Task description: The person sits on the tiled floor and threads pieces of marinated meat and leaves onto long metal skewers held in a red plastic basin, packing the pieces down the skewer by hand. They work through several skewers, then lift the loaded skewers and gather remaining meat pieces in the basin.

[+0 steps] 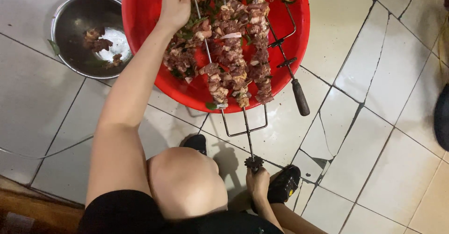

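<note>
No packages, labels, signs or screens showed anywhere in the head view.
</note>
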